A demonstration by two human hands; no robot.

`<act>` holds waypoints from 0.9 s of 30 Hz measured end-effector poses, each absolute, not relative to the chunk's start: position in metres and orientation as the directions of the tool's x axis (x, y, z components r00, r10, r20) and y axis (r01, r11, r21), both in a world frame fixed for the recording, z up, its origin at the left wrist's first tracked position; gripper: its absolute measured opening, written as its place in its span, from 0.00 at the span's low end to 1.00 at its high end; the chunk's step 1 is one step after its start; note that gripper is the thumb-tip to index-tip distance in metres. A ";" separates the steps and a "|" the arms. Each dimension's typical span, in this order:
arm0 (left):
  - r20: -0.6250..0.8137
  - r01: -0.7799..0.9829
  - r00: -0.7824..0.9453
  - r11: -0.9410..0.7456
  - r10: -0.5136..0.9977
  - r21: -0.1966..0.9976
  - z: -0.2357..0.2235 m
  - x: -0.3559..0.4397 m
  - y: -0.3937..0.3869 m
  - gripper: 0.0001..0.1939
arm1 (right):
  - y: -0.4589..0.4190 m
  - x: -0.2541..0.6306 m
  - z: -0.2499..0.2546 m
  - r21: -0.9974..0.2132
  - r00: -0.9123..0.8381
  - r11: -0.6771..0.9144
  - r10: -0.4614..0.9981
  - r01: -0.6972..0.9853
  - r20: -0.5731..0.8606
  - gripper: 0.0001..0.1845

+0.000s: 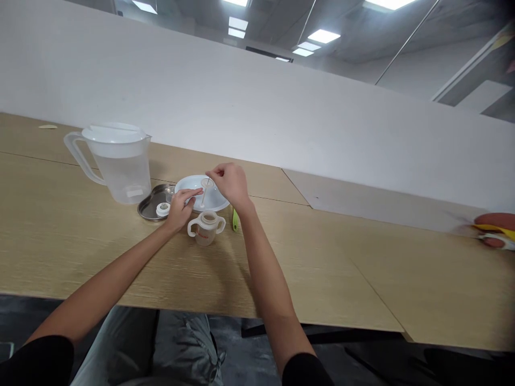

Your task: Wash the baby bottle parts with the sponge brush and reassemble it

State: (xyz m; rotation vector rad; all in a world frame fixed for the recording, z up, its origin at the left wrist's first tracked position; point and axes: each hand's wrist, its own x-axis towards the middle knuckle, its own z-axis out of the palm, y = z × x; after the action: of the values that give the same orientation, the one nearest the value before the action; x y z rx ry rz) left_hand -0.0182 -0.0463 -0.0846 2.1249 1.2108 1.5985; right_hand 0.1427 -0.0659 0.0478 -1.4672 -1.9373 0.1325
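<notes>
My right hand (228, 179) is above the white plate (219, 201), its fingers pinched on the upper end of a thin straw-like stick (205, 194). The stick slants down to a small whitish tip over the plate; its exact kind is unclear. My left hand (181, 206) reaches over the plate's left rim, fingers stretched out, with nothing seen in it. A pale round ring (207, 183) lies on the plate's far part. Just in front of the plate stands a clear two-handled baby cup (206, 229), upright and without a lid.
A lidded clear pitcher (124, 166) stands at the left. Beside it, a metal tray (147, 209) holds a white cap (163, 209) and a clear piece partly behind my left hand. A bright green handle (235, 220) lies by my right forearm. A white partition (257, 112) borders the table.
</notes>
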 end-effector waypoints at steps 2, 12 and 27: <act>0.687 0.481 0.082 -0.633 0.722 0.607 -0.084 -0.016 -0.045 0.17 | -0.066 0.142 0.048 -0.468 -0.125 0.355 0.882 0.809 0.454 0.13; 0.656 0.442 0.101 -0.624 0.748 0.645 -0.078 -0.008 -0.045 0.16 | -0.071 0.138 0.051 -0.404 -0.248 0.437 0.863 0.804 0.440 0.12; 0.617 0.624 -0.050 -0.458 0.786 0.633 -0.083 -0.008 -0.036 0.10 | -0.108 0.127 0.070 0.033 -0.479 0.488 0.839 0.872 0.258 0.11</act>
State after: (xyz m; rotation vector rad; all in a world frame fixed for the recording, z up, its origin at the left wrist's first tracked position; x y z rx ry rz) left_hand -0.0078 -0.0362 -0.0832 2.0489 1.5402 1.5256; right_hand 0.1274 -0.1082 0.0699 -1.4733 -2.5252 -0.2351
